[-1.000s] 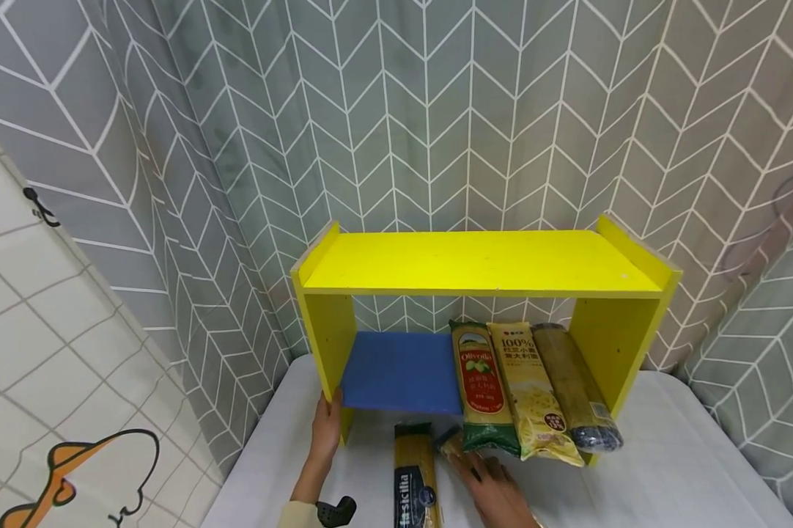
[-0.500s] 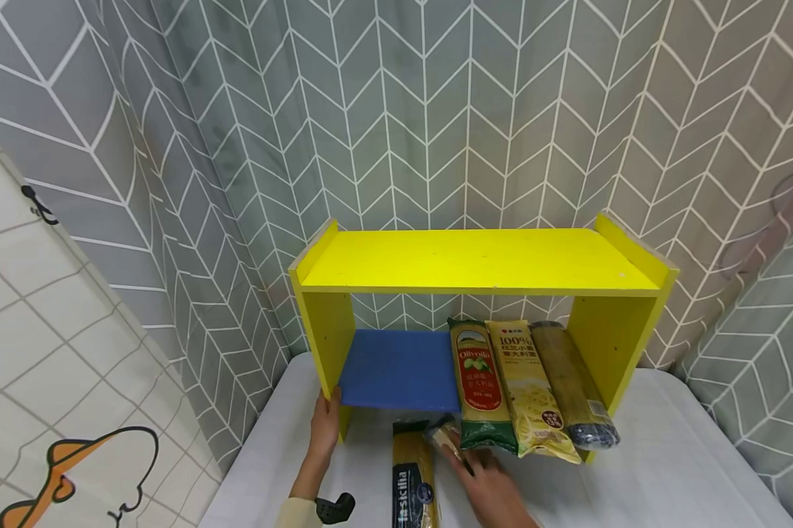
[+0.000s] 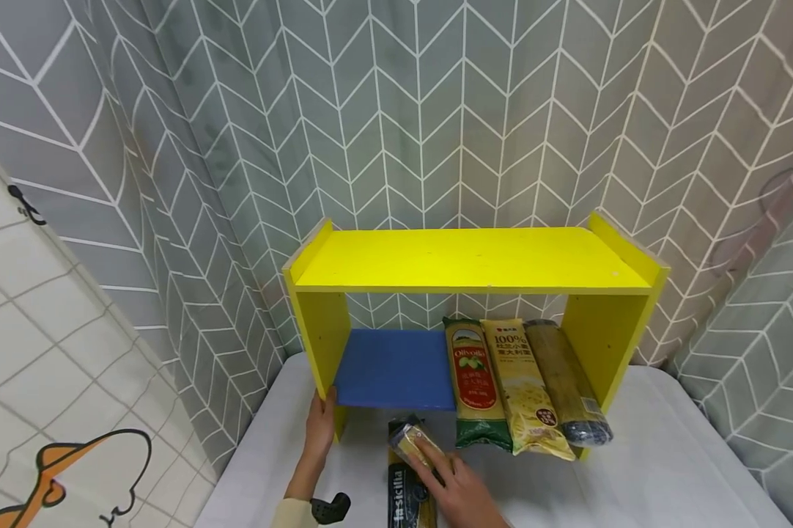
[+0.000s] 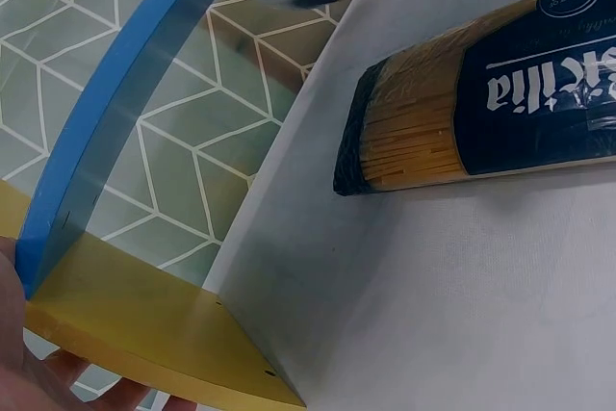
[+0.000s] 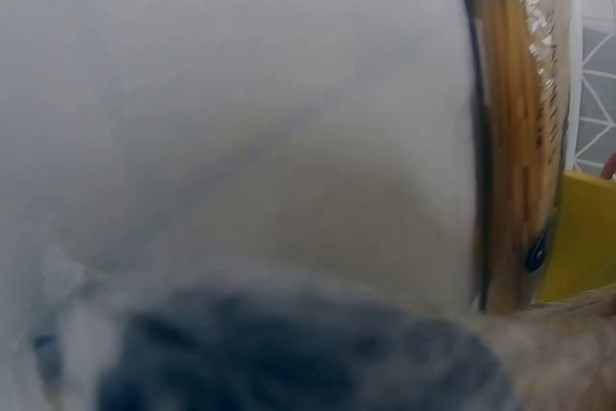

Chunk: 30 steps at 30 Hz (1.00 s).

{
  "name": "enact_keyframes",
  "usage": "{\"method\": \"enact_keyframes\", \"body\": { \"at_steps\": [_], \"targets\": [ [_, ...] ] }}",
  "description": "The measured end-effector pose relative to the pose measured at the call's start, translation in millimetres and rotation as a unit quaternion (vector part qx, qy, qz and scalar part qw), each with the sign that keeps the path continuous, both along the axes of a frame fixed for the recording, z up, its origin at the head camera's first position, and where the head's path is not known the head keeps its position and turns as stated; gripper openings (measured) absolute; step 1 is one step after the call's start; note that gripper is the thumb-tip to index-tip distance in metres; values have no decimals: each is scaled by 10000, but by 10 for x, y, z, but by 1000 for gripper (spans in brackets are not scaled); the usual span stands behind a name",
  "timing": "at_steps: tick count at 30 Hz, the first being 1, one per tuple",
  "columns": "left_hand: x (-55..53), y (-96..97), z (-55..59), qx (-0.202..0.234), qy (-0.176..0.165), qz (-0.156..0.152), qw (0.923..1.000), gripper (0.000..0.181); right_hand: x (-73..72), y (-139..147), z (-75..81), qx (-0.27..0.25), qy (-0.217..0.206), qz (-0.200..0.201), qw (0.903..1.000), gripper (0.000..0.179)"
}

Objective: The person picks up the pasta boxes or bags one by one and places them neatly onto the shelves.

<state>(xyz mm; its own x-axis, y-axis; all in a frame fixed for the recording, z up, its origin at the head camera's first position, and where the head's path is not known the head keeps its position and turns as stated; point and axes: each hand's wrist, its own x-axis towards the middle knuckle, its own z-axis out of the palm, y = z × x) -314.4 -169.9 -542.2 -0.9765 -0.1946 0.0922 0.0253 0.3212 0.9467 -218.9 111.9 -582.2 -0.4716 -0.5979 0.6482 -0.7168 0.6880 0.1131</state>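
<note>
My left hand (image 3: 319,429) grips the lower front edge of the left side panel of a yellow shelf unit (image 3: 478,258). In the left wrist view its fingers (image 4: 115,394) show beyond the yellow panel (image 4: 144,310). My right hand (image 3: 456,484) holds a clear-wrapped pack of spaghetti (image 3: 411,438) with a dark end, tilted in front of the blue shelf board (image 3: 396,367). It overlaps a "la Sicilia" spaghetti pack (image 3: 399,495) lying on the white-covered table (image 4: 414,286). In the right wrist view a dark, wrapped shape (image 5: 298,353) is blurred along the bottom.
On the right of the blue board lie a green-and-red Olivoilà pasta pack (image 3: 476,381), a yellow pasta pack (image 3: 525,389) and a clear-wrapped spaghetti pack (image 3: 568,381), their ends jutting past the front. A patterned curtain (image 3: 436,110) hangs behind. A black device (image 3: 330,507) sits by the left sleeve.
My right hand has brought the spaghetti pack out from beside the Olivoilà pack, leftward over the "la Sicilia" pack. My left hand stays on the shelf panel.
</note>
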Motion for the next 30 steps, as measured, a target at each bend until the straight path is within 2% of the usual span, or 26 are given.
{"method": "enact_keyframes", "body": {
  "at_steps": [8, 13, 15, 19, 24, 30],
  "targets": [
    [17, -39, 12, -9, -101, -46, 9999, 60, 75, -149, 119, -201, 15, 81, 9998, 85],
    [8, -59, 20, -37, -173, -50, 9998, 63, 98, -271, 261, -197, -48, -55, 9998, 47],
    [-1, -66, 24, -43, -163, -57, 9998, 64, 101, -314, 331, -212, -115, -83, 9997, 52],
    [-17, -76, 26, -45, -186, -67, 9998, 65, 95, -380, 469, -349, -265, -214, 9988, 92],
    [-18, -70, 12, -4, -171, -116, 9998, 63, 19, -445, 627, -663, -112, -500, 9965, 94],
    [-13, -43, 16, 73, -168, -239, 9995, 63, -127, -462, 815, -1097, 80, -799, 9907, 83]
  ]
}}
